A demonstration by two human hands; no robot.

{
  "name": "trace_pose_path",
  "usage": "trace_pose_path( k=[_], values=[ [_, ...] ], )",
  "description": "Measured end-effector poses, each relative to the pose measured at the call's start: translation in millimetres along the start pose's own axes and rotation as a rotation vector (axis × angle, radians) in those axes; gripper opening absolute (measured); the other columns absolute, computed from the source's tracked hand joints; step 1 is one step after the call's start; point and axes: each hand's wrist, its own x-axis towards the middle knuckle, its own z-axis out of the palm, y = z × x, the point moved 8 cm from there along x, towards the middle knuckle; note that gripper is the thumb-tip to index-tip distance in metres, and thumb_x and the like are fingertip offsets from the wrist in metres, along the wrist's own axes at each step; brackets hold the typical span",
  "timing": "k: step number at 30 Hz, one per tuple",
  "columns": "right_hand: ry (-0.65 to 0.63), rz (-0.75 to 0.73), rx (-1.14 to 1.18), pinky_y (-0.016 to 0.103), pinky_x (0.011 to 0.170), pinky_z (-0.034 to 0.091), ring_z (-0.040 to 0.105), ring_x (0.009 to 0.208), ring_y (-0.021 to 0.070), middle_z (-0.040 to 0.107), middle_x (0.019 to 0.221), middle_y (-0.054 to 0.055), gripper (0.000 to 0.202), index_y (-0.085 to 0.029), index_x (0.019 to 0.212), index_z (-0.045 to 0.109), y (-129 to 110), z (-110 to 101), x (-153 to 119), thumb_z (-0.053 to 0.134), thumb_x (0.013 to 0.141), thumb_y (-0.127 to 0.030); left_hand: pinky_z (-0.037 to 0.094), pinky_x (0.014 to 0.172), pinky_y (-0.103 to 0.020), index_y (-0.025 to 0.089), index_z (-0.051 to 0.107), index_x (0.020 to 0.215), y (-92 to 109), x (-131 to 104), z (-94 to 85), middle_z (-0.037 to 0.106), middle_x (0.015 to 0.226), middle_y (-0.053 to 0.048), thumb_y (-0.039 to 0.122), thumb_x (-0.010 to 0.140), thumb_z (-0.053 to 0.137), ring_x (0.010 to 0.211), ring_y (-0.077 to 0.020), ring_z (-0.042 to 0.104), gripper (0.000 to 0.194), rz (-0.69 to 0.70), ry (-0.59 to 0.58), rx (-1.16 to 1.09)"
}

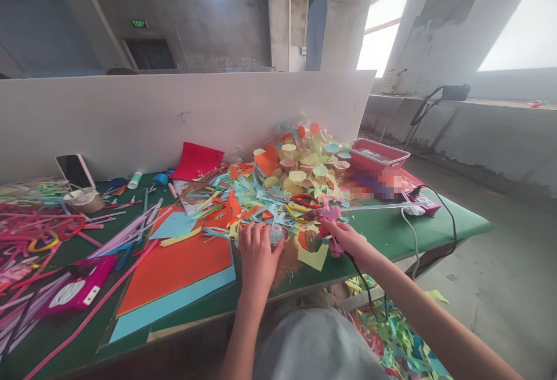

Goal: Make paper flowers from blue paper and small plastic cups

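Note:
My left hand [257,246] rests at the front of the table, its fingers and thumb closed around a small clear, round plastic piece [277,234]. Part of that piece is hidden by the fingers. In my right hand [347,238] is a pink hot glue gun [331,213], its nozzle pointing left, above and to the right of the clear piece. A black cord hangs from its grip. Just beyond the hands lie red-handled scissors [307,201] and a yellow-handled tool [296,210] among paper scraps. A pale yellow paper sheet [314,257] lies below the glue gun.
Cut paper strips [256,185] and a heap of paper discs [300,171] cover the middle. Orange sheets [183,270] lie left, near a magenta box [82,287] and pink strips. A pink basket [378,156] stands right. A white panel [174,113] closes off the back.

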Motion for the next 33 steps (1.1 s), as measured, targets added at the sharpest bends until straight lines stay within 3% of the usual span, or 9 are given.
trace_pose_path(
  k=[6,13,22,28,33],
  values=[
    [0.055,-0.013,-0.052,0.022,0.036,0.041,0.042,0.035,0.0076,0.059,0.055,-0.002,0.037,-0.019,0.073,0.055,7,-6,8,0.055,0.086,-0.054,0.030,0.110,-0.060,0.017,0.066,0.108,2,0,-1.2,0.065,0.111,-0.014,0.035,0.085,0.062,0.120,-0.0371,0.050,0.029,0.017,-0.007,0.021],
    [0.070,-0.109,-0.153,0.022,0.037,0.037,0.042,0.033,0.0088,0.046,0.041,-0.008,0.037,-0.020,0.070,0.051,0,-8,7,0.053,0.085,-0.054,0.030,0.110,-0.059,0.014,0.065,0.108,0,0,-0.8,0.065,0.112,-0.014,0.033,0.084,0.064,0.119,-0.0373,0.049,0.031,0.017,-0.008,0.035],
    [0.077,-0.208,-0.229,0.023,0.037,0.034,0.044,0.036,0.0083,0.058,0.062,-0.004,0.037,-0.021,0.074,0.049,-15,-11,4,0.048,0.084,-0.056,0.029,0.111,-0.058,0.013,0.065,0.109,1,-1,-0.1,0.065,0.112,-0.014,0.033,0.084,0.065,0.120,-0.0364,0.049,0.032,0.017,-0.013,0.042],
    [0.162,-0.244,-0.302,0.023,0.040,0.033,0.042,0.039,0.0109,0.044,0.047,-0.009,0.035,-0.022,0.078,0.049,-24,-25,1,0.046,0.086,-0.056,0.030,0.111,-0.059,0.014,0.066,0.108,1,-1,-0.3,0.066,0.112,-0.014,0.034,0.084,0.064,0.119,-0.0361,0.049,0.032,0.015,-0.017,0.050],
    [0.066,-0.253,-0.350,0.023,0.042,0.034,0.044,0.040,0.0113,0.043,0.045,-0.009,0.036,-0.021,0.079,0.050,-29,-18,-5,0.046,0.087,-0.056,0.030,0.111,-0.059,0.013,0.066,0.108,1,-1,-2.3,0.065,0.113,-0.014,0.033,0.084,0.065,0.120,-0.0366,0.049,0.031,0.000,-0.016,0.067]
  ],
)
